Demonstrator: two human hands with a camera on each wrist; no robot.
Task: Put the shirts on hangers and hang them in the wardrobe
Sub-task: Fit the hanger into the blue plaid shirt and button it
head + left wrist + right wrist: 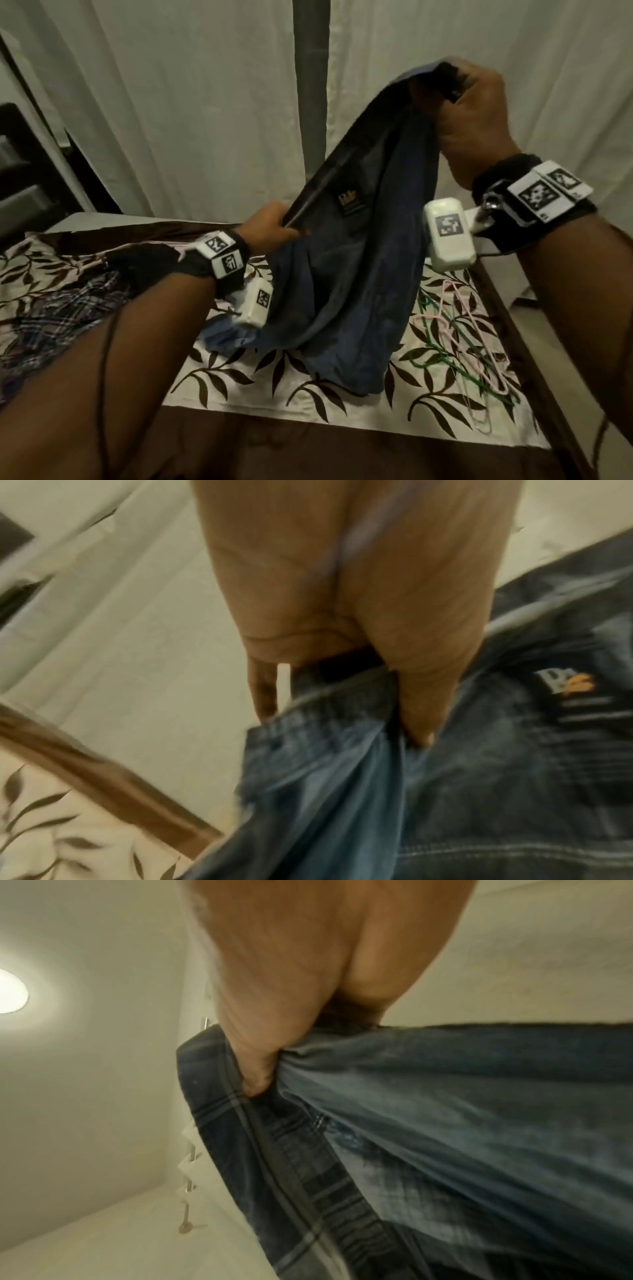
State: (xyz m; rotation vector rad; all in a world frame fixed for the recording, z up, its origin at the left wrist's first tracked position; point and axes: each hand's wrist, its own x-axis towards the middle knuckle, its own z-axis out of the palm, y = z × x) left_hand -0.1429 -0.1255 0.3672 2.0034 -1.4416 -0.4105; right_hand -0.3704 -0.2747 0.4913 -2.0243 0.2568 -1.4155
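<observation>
Shirt (pixel 346 274), dark blue, lifted over the bed (pixel 308 394), hem trailing on the leaf-print sheet. Left hand (pixel 270 224) pinching the collar edge low; right hand (pixel 472 113) gripping it higher, both grips tight on cloth. Hangers (pixel 459 342) tangled just right of it; plaid shirt (pixel 51 318) heaped left.

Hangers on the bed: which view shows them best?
The head view. It shows the pink and green hangers piled loose on the leaf-print bedsheet, right of the blue shirt. Both wrist views show only hand and shirt fabric, no hangers.
</observation>
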